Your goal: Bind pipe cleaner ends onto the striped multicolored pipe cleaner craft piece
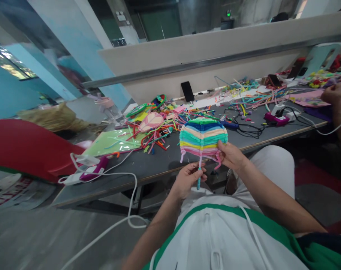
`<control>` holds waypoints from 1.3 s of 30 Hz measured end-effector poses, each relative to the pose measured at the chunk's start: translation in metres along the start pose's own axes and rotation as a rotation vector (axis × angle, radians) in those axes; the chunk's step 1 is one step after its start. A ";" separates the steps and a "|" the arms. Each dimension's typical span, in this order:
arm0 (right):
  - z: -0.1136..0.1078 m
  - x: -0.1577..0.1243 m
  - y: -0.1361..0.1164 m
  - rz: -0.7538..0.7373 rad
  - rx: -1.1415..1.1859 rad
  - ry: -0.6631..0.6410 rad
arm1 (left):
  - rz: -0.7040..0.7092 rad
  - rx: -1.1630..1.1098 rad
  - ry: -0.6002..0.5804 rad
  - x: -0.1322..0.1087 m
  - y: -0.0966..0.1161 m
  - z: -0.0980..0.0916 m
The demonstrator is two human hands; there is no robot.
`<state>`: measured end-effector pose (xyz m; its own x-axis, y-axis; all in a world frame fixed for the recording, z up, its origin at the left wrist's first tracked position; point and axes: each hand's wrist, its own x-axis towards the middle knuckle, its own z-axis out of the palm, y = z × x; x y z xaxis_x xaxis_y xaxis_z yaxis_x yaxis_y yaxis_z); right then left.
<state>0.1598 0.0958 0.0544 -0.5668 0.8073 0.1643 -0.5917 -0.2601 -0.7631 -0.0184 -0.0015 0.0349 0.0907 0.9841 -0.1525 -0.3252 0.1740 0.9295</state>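
Observation:
A fan made of pipe cleaners [202, 135] is held up over the table's front edge, its face striped in green, blue, cream, teal, yellow and pink. Its stem runs down from the middle, pink above and teal below. My left hand [189, 177] pinches this stem with thumb and fingers. At the fan's lower right edge, my right hand [229, 154] grips the rim, thumb on the front face; its other fingers are partly hidden behind. Loose pink ends curl down at both lower corners.
Loose pipe cleaners [156, 138] and a green sheet [111, 143] cover the grey table [156, 165]. A phone [187, 91] leans at the back. White cables and purple power strips [277, 118] lie on both sides. Another person's hand [335, 93] is at far right.

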 end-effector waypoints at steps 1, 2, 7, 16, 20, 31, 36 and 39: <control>0.001 0.000 0.000 -0.007 0.000 0.008 | 0.006 -0.002 0.013 0.000 0.001 0.001; 0.003 0.000 0.001 -0.014 0.000 0.019 | 0.011 0.005 0.024 0.001 0.001 0.002; 0.009 -0.001 0.007 -0.013 0.010 0.040 | 0.013 0.016 0.085 0.006 -0.001 0.010; 0.004 -0.003 0.013 0.043 0.019 0.016 | -0.043 0.021 -0.012 0.008 -0.008 0.007; 0.008 -0.005 0.012 0.060 0.010 0.023 | -0.073 0.000 -0.003 0.009 -0.010 0.008; 0.015 -0.006 0.013 0.101 0.037 -0.016 | -0.064 0.009 -0.037 0.008 -0.011 0.011; 0.016 -0.007 0.011 0.113 0.020 0.006 | -0.041 0.045 -0.041 0.007 -0.010 0.009; 0.015 -0.006 0.013 0.100 0.023 0.009 | -0.033 0.061 -0.041 0.008 -0.012 0.008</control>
<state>0.1472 0.0791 0.0534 -0.6185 0.7815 0.0825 -0.5457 -0.3515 -0.7607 -0.0059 0.0040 0.0257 0.1393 0.9754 -0.1707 -0.2636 0.2027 0.9431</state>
